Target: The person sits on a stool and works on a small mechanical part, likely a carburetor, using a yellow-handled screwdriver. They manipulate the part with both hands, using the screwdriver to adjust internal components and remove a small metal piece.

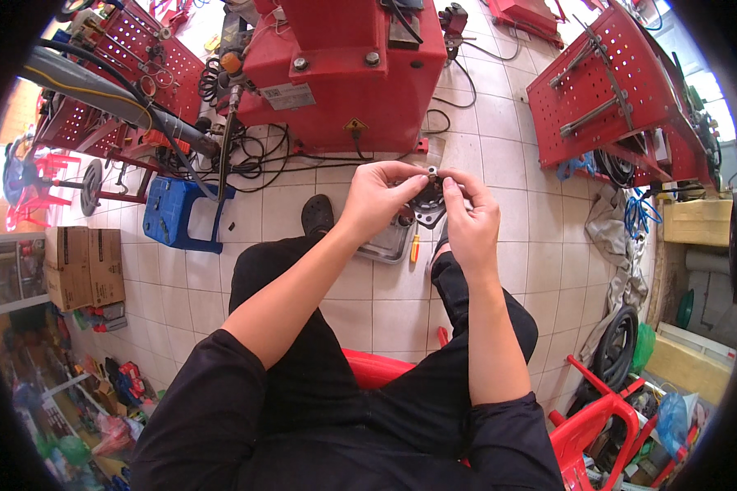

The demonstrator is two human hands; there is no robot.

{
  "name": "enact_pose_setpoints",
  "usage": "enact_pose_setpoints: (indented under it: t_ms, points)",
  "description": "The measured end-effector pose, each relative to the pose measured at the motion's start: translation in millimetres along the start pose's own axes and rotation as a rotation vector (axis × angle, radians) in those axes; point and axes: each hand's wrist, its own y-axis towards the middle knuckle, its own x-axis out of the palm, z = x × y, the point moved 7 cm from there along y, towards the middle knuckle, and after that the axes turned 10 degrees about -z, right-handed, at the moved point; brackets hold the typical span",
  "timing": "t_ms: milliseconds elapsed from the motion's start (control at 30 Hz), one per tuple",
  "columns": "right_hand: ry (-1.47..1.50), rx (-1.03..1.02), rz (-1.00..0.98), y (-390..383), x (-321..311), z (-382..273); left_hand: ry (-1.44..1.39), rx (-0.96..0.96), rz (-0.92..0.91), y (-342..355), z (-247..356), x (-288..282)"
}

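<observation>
My left hand (381, 195) and my right hand (472, 214) meet in front of me, fingertips pinched together. Between them is a small metal piece (432, 173), too small to name. Just below the fingertips shows a dark round part with a metal flange (430, 218), partly hidden by my hands; I cannot tell whether the small piece is joined to it. Under my left wrist a grey shallow tray (391, 248) rests on the tiled floor. Beside it lies a screwdriver with a yellow and orange handle (415, 249).
A large red machine (344, 106) stands ahead, black cables (258, 164) looping at its base. Red perforated racks (598, 90) flank it. A blue plastic stool (180, 213) is at left, cardboard boxes (83, 266) farther left. A red chair (594, 434) stands at lower right.
</observation>
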Motion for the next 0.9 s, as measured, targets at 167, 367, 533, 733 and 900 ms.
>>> enact_pose_setpoints:
  t_ms: [167, 367, 533, 733, 900]
  points:
    - [-0.219, -0.092, -0.067, 1, -2, -24, -0.066, -0.067, -0.037, 0, -5, 3]
    - [-0.196, -0.07, -0.072, 3, -2, -11, -0.129, -0.11, -0.069, 3, -17, 2]
    - [-0.17, -0.06, -0.052, 2, -1, -9, -0.162, -0.128, -0.036, 2, -19, 2]
    - [-0.173, -0.038, -0.059, 2, 0, -8, -0.172, -0.152, -0.016, 1, -17, 1]
    - [-0.244, -0.062, -0.077, 1, 2, -16, -0.115, -0.13, -0.034, 3, -19, 2]
